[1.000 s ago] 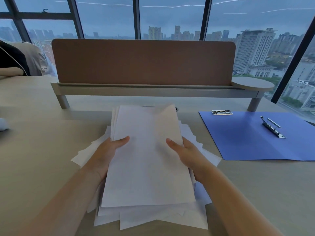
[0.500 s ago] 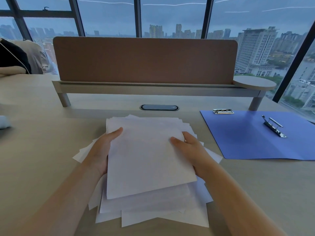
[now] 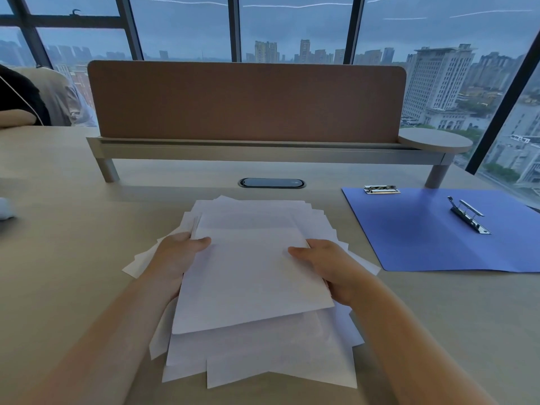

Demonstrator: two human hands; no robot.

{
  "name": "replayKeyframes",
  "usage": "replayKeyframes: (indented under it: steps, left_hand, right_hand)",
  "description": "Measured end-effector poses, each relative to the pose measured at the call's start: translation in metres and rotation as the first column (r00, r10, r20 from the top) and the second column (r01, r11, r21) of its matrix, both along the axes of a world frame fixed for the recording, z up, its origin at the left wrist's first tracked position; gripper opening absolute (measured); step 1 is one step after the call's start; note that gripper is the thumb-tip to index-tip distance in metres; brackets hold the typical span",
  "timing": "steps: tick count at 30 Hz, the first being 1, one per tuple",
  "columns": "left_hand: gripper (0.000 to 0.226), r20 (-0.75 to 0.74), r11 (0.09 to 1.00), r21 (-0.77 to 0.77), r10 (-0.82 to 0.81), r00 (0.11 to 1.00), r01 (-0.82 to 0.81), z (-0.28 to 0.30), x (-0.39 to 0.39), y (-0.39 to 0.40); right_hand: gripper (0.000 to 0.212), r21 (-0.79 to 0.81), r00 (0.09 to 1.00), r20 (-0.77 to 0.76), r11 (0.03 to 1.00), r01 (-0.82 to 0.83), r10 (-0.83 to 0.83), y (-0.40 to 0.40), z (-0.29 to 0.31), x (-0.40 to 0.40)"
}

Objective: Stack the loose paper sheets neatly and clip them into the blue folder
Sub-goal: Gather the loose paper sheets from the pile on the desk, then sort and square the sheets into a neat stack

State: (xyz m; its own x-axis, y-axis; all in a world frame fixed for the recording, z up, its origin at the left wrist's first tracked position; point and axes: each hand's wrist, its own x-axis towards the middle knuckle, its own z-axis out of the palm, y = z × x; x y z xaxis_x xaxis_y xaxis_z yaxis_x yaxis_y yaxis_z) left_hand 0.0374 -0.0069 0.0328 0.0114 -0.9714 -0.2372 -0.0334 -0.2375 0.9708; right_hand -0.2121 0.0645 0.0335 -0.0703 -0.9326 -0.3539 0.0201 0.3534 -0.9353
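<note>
Paper sheets, white and fanned crookedly, lie mid-desk. Left hand and right hand grip the upper bundle's side edges, thumbs on top. Best squared by tapping edges together. Blue folder lies open, well right, metal clip raised.

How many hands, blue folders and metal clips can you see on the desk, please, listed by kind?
Hands: 2, left hand and right hand, both holding the paper sheets
Blue folder: 1
Metal clips: 2, top clip and spine clip
Total: 5
</note>
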Motion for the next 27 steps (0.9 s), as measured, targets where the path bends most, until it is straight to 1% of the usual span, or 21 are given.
replayKeyframes:
  steps: [3,6,7,9,12,15,17,18,20,21,22,24,25,27]
  left_hand:
    - [0.022,-0.057,0.995,0.043,-0.083,0.995,0.085,-0.001,0.001,0.002]
    - [0.024,-0.087,0.983,0.017,-0.182,0.979,0.184,0.002,-0.001,0.003]
    - [0.022,-0.079,0.983,0.01,-0.184,0.98,0.185,0.004,-0.002,0.003]
    - [0.017,-0.077,0.988,0.037,-0.148,0.986,0.151,0.004,-0.001,0.001]
    - [0.021,-0.137,0.982,0.135,-0.115,0.984,0.133,0.0,-0.001,0.001]
    - [0.025,-0.07,0.987,0.1,-0.119,0.99,0.125,-0.004,-0.002,-0.001]
    - [0.03,-0.059,0.996,0.068,-0.056,0.997,0.06,-0.006,-0.001,-0.003]
    - [0.03,-0.093,0.997,0.075,-0.014,0.996,0.021,-0.006,0.001,-0.005]
    - [0.025,-0.251,0.991,0.134,0.051,0.967,-0.018,-0.007,0.006,-0.009]
    - [0.021,-0.295,0.987,0.157,0.079,0.952,-0.034,-0.005,0.008,-0.008]
    - [0.019,-0.289,0.984,0.169,0.111,0.951,-0.064,-0.004,0.01,-0.007]
    - [0.015,-0.234,0.976,0.181,0.16,0.959,-0.119,-0.003,0.012,-0.006]
    - [0.012,-0.203,0.974,0.191,0.162,0.966,-0.123,-0.002,0.011,-0.006]
    - [0.009,-0.137,0.968,0.215,0.159,0.978,-0.128,-0.001,0.009,-0.004]
  right_hand:
    - [0.025,0.003,1.0,0.008,1.0,0.004,-0.004,0.002,0.002,0.001]
    - [0.023,0.008,1.0,0.023,1.0,0.003,-0.003,0.002,0.001,0.001]
    - [0.023,0.001,1.0,0.013,1.0,0.002,-0.002,0.002,0.001,0.001]
    - [0.023,-0.025,0.999,-0.039,1.0,0.014,-0.015,0.0,0.0,0.003]
    - [0.019,-0.06,0.994,-0.087,0.997,0.059,-0.064,0.0,0.0,0.004]
    - [0.015,-0.059,0.989,-0.077,0.991,0.12,-0.124,-0.002,0.001,0.004]
    - [0.019,-0.063,0.972,-0.042,0.971,0.23,-0.233,-0.007,0.0,0.003]
    - [0.022,-0.077,0.957,-0.038,0.956,0.284,-0.287,-0.009,-0.001,0.001]
    - [0.028,-0.107,0.929,-0.034,0.926,0.363,-0.368,-0.011,-0.001,-0.002]
    - [0.029,-0.105,0.918,-0.02,0.914,0.391,-0.395,-0.012,-0.001,-0.004]
    - [0.029,-0.092,0.911,-0.002,0.908,0.409,-0.411,-0.012,-0.001,-0.005]
    - [0.026,-0.058,0.902,0.073,0.902,0.429,-0.424,-0.012,-0.001,-0.007]
    - [0.022,-0.035,0.894,0.142,0.901,0.433,-0.424,-0.011,0.0,-0.008]
    - [0.024,0.015,0.874,0.267,0.908,0.418,-0.406,-0.012,0.0,-0.007]
